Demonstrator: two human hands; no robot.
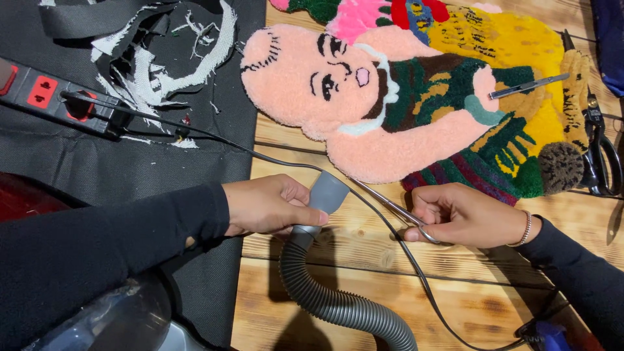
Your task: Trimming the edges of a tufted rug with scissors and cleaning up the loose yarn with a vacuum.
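I see my left hand [270, 207] clamped on the grey vacuum hose [325, 195] nozzle near the tufted rug [403, 97]. My right hand [465, 214] grips thin scissors [390, 207], their handles hidden by fingers, on the table [351, 247].

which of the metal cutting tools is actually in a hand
The slim silver scissors, held by the right hand. The black-handled shears at the table's right edge and the tweezers on the rug lie untouched.
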